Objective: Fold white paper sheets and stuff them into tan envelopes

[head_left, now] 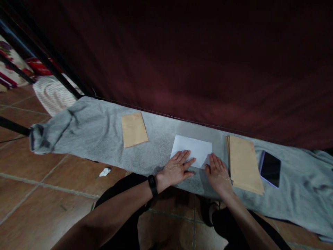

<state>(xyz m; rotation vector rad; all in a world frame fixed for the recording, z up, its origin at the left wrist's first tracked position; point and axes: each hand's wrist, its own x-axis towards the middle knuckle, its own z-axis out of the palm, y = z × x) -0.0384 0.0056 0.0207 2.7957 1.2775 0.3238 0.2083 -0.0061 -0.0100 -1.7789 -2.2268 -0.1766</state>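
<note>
A white sheet of paper (195,147) lies flat on the grey cloth in front of me. My left hand (177,169) rests on its lower left part with the fingers spread, a dark band around that wrist. At the paper's lower right corner, my right hand (218,173) lies flat with its fingers stretched out. Just right of that hand is a stack of brown envelopes (244,163). A single brown envelope (134,129) lies apart on the left, with small reddish print near its top.
A phone (271,169) with a dark screen lies right of the stack. The grey cloth (96,128) covers a long narrow bench. Behind it hangs a dark red curtain (182,69). Black metal bars (59,76) stand at the left. A white scrap (105,172) is on the tiled floor.
</note>
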